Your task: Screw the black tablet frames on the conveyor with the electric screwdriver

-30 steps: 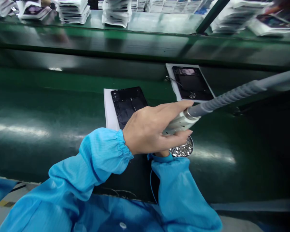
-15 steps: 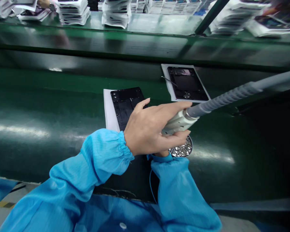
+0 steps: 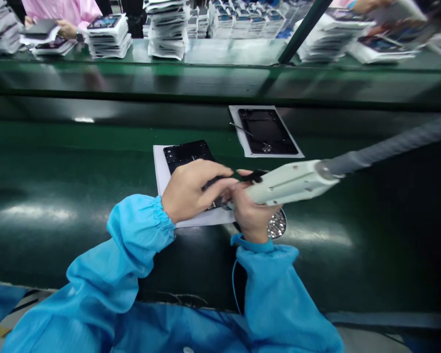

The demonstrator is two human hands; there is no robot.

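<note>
A pale green electric screwdriver with a grey ribbed hose lies nearly level, its front end toward the left. My right hand is closed around that front end. My left hand is bent over a dark tablet-like housing, thumb and forefinger drawn together beside the right fingertips. Something dark shows between the left fingers, too hidden to name. The housing rests on a white sheet, partly covered by my left hand. Behind my right wrist sits a round dish of small shiny metal parts.
Farther back lies another dark housing on a white sheet, with a thin metal tool across its edge. Stacks of sheet-wrapped devices line the raised shelf. Behind it are people's hands and a pink sleeve.
My left hand has left the screwdriver's body and moved left over the housing. My right hand, mostly hidden before, now shows around the screwdriver's front end. The view has shifted slightly.
</note>
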